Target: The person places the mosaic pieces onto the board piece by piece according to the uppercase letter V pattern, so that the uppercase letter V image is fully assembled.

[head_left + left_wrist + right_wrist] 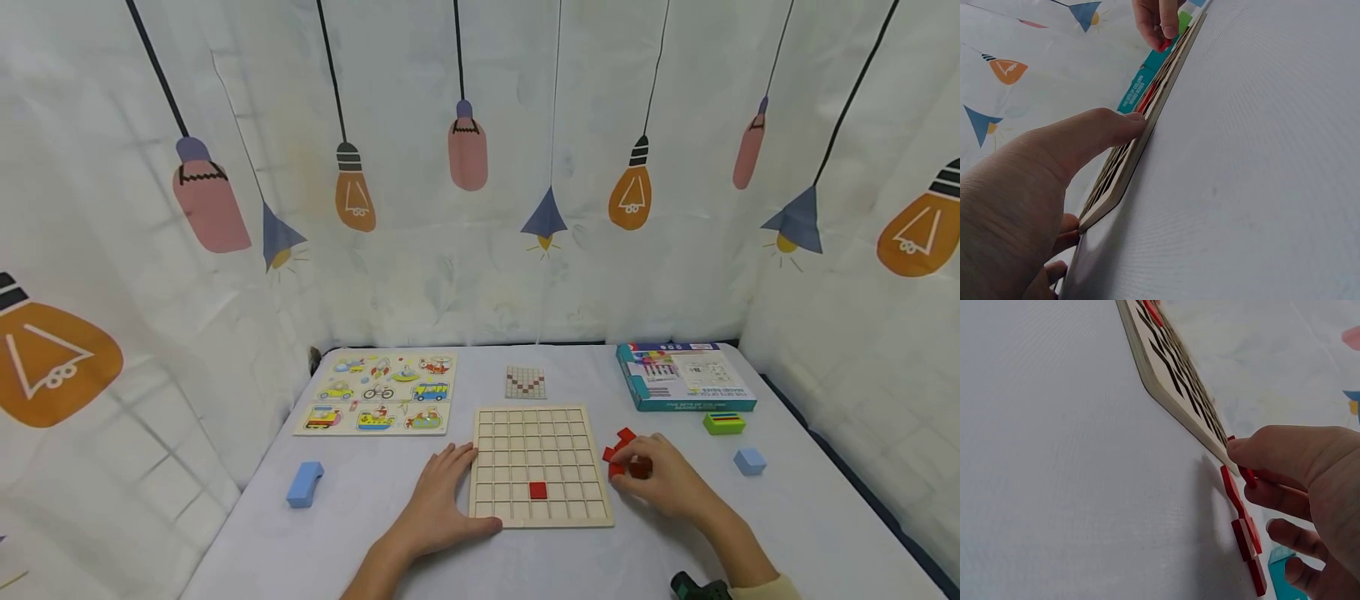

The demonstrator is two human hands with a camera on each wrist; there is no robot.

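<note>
A pale wooden grid board (558, 522) lies flat in front of me, one red square tile (537, 490) sitting in a cell of its second row from the near edge. My left hand (438, 510) rests against the board's near left corner, thumb on the near edge and extended fingers along the left side. Just right of the board, my right hand (666, 479) pinches a red tile (1247, 476) between thumb and index finger, close over the table. Several loose red tiles (1243, 539) lie below those fingers, partly hidden by the hand in the head view.
A small pattern card (526, 382) lies behind the board. At back left is a vehicle picture puzzle (375, 392); at back right, a teal-edged box (693, 379). A green block (724, 423) and blue blocks (750, 461) stand at the sides. A dark object (699, 587) shows by the right sleeve.
</note>
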